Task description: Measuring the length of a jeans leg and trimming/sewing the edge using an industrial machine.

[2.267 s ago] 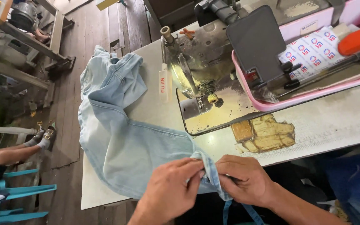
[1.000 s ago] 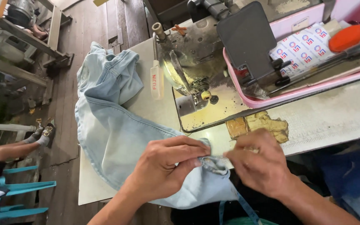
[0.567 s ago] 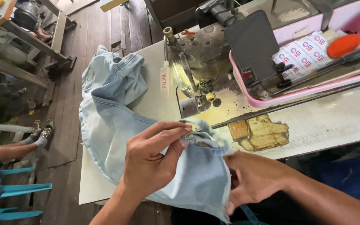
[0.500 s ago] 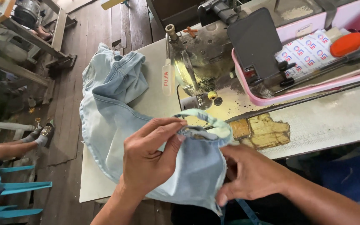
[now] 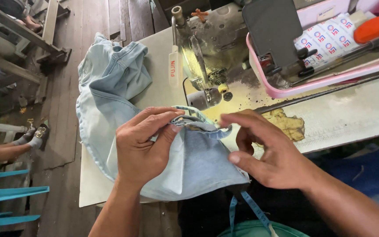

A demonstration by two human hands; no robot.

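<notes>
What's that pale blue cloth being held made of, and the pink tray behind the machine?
The cloth looks like light-washed denim: faded blue, soft folds, stitched hems. The left hand pinches its edge. The pink tray seems smooth moulded plastic, with a rounded, slightly glossy rim.

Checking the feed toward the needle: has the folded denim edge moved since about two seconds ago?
Yes. The denim edge moved up from the table's near edge toward the sewing machine.

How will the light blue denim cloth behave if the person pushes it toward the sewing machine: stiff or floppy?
Probably floppy: the light blue denim cloth lies bunched in soft folds and hangs over the table edge. The folded hem pinched by the left hand looks thicker, so likely firmer. A push would probably wrinkle it, not slide it flat.
</notes>
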